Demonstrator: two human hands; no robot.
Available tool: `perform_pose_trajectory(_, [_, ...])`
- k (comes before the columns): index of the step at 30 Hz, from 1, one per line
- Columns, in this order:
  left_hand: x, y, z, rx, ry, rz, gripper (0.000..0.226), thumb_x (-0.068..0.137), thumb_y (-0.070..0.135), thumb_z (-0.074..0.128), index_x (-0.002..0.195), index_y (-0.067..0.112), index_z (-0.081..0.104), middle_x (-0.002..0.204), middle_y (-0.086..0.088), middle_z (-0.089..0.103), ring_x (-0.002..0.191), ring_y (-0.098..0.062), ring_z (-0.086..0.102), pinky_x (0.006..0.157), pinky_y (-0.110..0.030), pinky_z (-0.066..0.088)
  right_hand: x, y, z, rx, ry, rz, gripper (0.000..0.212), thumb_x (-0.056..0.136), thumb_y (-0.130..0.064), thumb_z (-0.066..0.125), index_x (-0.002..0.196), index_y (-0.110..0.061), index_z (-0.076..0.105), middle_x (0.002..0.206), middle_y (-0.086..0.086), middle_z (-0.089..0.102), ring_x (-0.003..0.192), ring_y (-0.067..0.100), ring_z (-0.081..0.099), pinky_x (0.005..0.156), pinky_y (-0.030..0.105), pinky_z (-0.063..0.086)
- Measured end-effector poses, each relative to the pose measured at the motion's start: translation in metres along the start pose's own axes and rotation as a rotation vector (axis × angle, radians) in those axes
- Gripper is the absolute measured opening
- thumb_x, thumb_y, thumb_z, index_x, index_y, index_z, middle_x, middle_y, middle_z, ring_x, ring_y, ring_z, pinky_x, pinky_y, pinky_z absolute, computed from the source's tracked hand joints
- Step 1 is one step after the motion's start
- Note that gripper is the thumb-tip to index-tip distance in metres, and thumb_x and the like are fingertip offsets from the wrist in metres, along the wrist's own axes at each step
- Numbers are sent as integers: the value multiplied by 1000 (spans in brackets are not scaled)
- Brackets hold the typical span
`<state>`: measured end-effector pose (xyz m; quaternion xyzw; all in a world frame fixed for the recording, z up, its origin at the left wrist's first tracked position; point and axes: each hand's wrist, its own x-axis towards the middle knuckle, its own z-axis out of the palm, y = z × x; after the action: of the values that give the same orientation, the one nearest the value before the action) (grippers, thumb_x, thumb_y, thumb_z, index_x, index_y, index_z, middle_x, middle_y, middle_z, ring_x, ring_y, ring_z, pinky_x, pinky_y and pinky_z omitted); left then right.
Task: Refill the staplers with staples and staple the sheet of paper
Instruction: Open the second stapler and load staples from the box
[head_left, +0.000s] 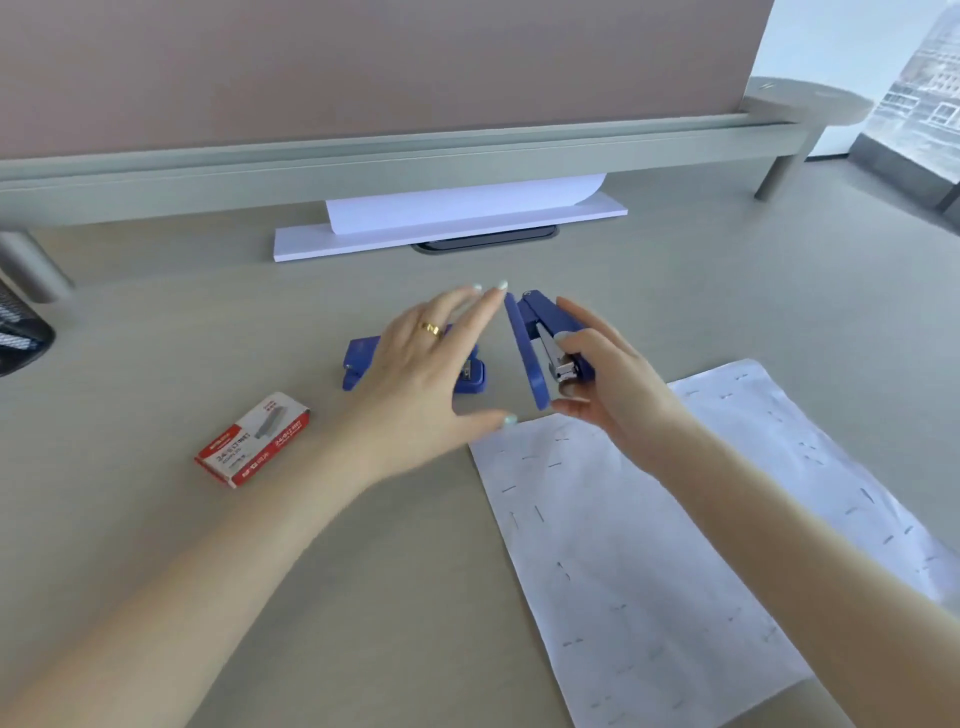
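Near the middle of the desk (156, 322), the right hand (602, 387) gripped 1 blue stapler (535, 343), its lid swung open and metal magazine exposed. Just beside it, the left hand (431, 364) hovered with fingers spread over a 2nd stapler (363, 358) lying flat. A staple box (253, 440) lay toward the left edge; the stapled sheet of paper (675, 545) lay toward the right edge

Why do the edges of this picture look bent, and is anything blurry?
Head view: the wide-angle lens bows the shelf rail; the left hand is slightly motion-blurred, unlike the staple box; daylight washes out the window; light is soft and even on the stapled sheet.
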<state>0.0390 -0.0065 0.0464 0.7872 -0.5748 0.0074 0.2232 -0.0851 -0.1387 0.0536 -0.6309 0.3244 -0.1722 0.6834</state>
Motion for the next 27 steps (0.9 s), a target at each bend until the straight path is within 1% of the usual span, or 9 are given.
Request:
perform_pose_trajectory(3, [-27, 34, 18, -136, 21, -5, 91, 77, 37, 66, 141, 42, 1, 153, 13, 6, 133, -6, 21, 98, -21, 29, -28, 4, 9, -28, -67, -39, 38, 91, -22, 42, 120, -45, 49, 85, 0, 52, 71, 13, 48, 77, 31, 49])
perform_pose_trajectory(7, [-48, 51, 15, -399, 275, -109, 48, 78, 20, 68, 121, 26, 48, 137, 24, 35, 125, 5, 35, 86, -8, 38, -65, 5, 21, -147, -167, -220, 38, 93, -28, 37, 130, -37, 42, 81, -10, 53, 66, 0, 48, 73, 16, 44])
perform_pose_trajectory(9, [-59, 53, 8, -543, 308, -159, 35, 77, 18, 68, 109, 26, 56, 112, 27, 57, 106, 5, 53, 79, -4, 40, -75, 10, 27, -264, -217, -319, 42, 90, -48, 36, 132, -45, 36, 88, -22, 60, 84, -8, 53, 86, 10, 42])
perform_pose_trajectory(12, [-72, 45, 6, -752, 343, -309, 9, 83, 22, 62, 90, 26, 61, 73, 13, 62, 61, -2, 53, 58, -9, 40, -75, 24, 37, -421, -195, -459, 50, 84, -58, 32, 133, -50, 30, 93, -12, 57, 103, 3, 51, 108, 40, 33])
perform_pose_trajectory(15, [-84, 25, 13, -782, 394, -418, 5, 85, 27, 59, 88, 26, 63, 74, -3, 60, 63, -16, 46, 61, -19, 39, -71, 45, 42, -685, -203, -480, 65, 83, -62, 23, 144, -43, 9, 104, -20, 48, 108, -9, 40, 116, 46, 14])
perform_pose_trajectory(17, [-89, 12, 15, -759, 387, -479, 7, 85, 26, 60, 85, 20, 61, 63, 1, 48, 58, -7, 39, 54, -14, 33, -67, 59, 36, -912, -208, -467, 73, 80, -66, 19, 144, -40, -3, 125, -17, 39, 123, -2, 32, 117, 43, 6])
perform_pose_trajectory(20, [-91, 1, 17, -780, 363, -521, 13, 82, 28, 61, 83, 16, 61, 61, 10, 42, 55, -5, 34, 49, -11, 28, -57, 65, 20, -1128, -221, -476, 78, 74, -65, 25, 145, -34, 17, 139, -14, 38, 132, 10, 31, 116, 36, 13])
perform_pose_trajectory(23, [-86, -2, 18, -790, 319, -521, 4, 82, 23, 62, 79, 22, 64, 59, 13, 48, 55, -1, 38, 50, -8, 30, -46, 55, 6, -1019, -113, -514, 47, 83, -41, 47, 129, -29, 49, 128, -12, 53, 119, 14, 50, 99, 27, 36])
perform_pose_trajectory(27, [-79, -7, 19, -684, 205, -428, 13, 78, 23, 67, 85, 34, 70, 80, 7, 70, 76, -7, 59, 73, -22, 46, -39, 36, 17, -861, -40, -669, 44, 79, -42, 53, 119, -25, 56, 116, -13, 55, 108, 7, 52, 91, 21, 39])
